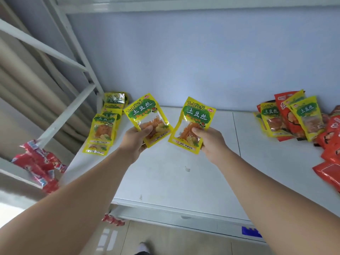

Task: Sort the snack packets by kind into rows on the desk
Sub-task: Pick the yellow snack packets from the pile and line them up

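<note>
Yellow potato-shred packets, one in each hand, held up over the white desk point(174, 177).
Left hand point(135, 142) pinches the left yellow packet point(147, 115) near its lower edge, thumb on the front, top leaning left, centre-left of frame. Right hand point(211, 142) grips the right yellow packet point(193, 118) likewise, centre of frame, top leaning right. The packets' lower corners come close together. Overlapping yellow row point(103, 129) lies along the desk's left edge, mid-left. Mixed red-and-yellow pile point(294, 118) sits at the right. Red packets point(38, 166) lie lower left, beyond the desk's edge.
</note>
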